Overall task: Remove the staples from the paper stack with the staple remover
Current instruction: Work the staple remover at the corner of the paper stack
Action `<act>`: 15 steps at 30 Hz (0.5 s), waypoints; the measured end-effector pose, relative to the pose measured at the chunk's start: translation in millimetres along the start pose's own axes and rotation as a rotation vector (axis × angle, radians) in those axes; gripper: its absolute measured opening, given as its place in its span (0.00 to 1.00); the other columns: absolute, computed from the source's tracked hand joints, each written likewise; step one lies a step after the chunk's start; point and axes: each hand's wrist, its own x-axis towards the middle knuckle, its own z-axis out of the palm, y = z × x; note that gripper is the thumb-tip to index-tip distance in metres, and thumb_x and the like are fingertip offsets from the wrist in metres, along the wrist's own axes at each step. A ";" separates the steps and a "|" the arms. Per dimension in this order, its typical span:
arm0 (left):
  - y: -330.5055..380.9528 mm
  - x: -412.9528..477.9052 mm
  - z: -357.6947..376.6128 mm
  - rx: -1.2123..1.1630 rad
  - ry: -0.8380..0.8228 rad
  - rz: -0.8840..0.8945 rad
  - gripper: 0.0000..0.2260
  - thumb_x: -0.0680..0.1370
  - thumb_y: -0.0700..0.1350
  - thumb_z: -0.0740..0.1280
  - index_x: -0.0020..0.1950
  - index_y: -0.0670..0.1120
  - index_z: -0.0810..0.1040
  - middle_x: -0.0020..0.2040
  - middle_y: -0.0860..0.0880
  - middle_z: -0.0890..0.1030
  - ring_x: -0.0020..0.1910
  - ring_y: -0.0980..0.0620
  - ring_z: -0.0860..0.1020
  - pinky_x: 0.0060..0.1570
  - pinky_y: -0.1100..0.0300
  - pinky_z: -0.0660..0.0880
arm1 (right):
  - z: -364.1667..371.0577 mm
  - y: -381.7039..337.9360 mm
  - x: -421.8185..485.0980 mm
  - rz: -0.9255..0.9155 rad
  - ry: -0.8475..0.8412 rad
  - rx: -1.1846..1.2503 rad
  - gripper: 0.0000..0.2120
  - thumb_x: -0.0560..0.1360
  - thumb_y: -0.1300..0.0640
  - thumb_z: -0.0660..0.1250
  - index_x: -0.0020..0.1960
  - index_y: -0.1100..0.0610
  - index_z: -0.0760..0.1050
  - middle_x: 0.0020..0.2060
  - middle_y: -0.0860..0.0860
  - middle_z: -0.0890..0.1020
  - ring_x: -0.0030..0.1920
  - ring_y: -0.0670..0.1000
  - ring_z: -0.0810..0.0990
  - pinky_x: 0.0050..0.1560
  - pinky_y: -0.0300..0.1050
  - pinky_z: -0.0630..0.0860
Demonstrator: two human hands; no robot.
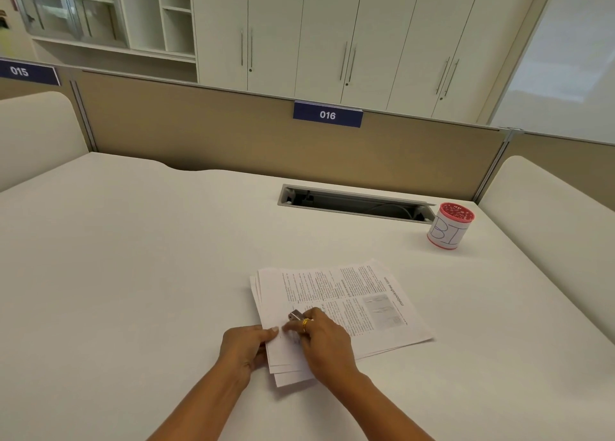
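Here, on a white desk (pixel 133 257), a paper stack (pixel 359 304) of printed sheets, lying flat a little to the right of the middle, slightly fanned at the near left corner. At that corner, the left hand (pixel 244 347), gripping the left edge of the stack with the thumb on top of the upper sheet and the other fingers curled at the side. Just beside it, the right hand (pixel 324 342), resting on the paper with fingers curled round a small metal staple remover (pixel 295 315), only the shiny end of the tool visible beyond the fingers. On one finger of this hand, a gold ring (pixel 305 324). Contact between tool and staple: impossible to tell, hidden under the fingers. Further back on the right, well apart from the paper, a red cup (pixel 450 228) standing upright, wrapped in white paper with blue letters. Just left of the cup, a long open cable slot (pixel 352 204) in the desk. Behind the desk, a beige partition (pixel 199 131) with a blue label (pixel 327 115) reading 016.
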 end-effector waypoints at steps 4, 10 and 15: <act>-1.2 -0.8 -0.2 -0.003 -0.002 0.008 0.04 0.69 0.29 0.69 0.36 0.35 0.78 0.26 0.43 0.82 0.32 0.44 0.80 0.23 0.60 0.78 | 3.4 -1.6 -0.9 -0.049 0.040 -0.063 0.15 0.79 0.48 0.55 0.61 0.45 0.75 0.58 0.48 0.74 0.56 0.49 0.74 0.51 0.42 0.68; -3.9 0.6 -0.2 0.038 0.007 0.022 0.03 0.69 0.30 0.70 0.37 0.36 0.79 0.35 0.41 0.83 0.34 0.43 0.81 0.30 0.57 0.78 | 3.6 -3.6 0.7 -0.082 0.072 -0.154 0.16 0.79 0.46 0.55 0.61 0.48 0.76 0.59 0.48 0.75 0.56 0.49 0.75 0.50 0.43 0.64; -4.5 1.5 -0.2 0.047 0.002 0.036 0.04 0.69 0.30 0.71 0.36 0.37 0.80 0.28 0.44 0.83 0.33 0.44 0.81 0.27 0.59 0.78 | 4.1 -5.4 2.5 -0.108 0.114 -0.170 0.15 0.79 0.47 0.56 0.60 0.49 0.76 0.58 0.48 0.76 0.55 0.50 0.75 0.47 0.42 0.60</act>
